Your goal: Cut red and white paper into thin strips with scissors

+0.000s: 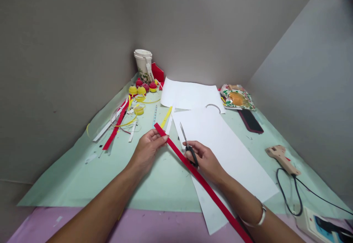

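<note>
Pinched near its far end, a long red paper strip (182, 157) is held by my left hand (149, 148), thumb on top. The strip slants down to the right, passing by my right wrist and out of the bottom of the view. My right hand (202, 157) grips a pair of scissors (190, 151) by the black handles. The blades point up and away, look closed, and stand apart from the strip's end. Below my right hand lies a large white paper sheet (226, 147). Just beyond my left hand are a yellow strip (166, 117) and a white strip.
At the back left stand a white cup (143, 65) and several red and yellow round pieces (141, 90), with loose paper strips (117, 129) nearer. On the right are a packet (237, 98), a phone (250, 120), a corded glue gun (284, 159) and a power strip (310, 225).
</note>
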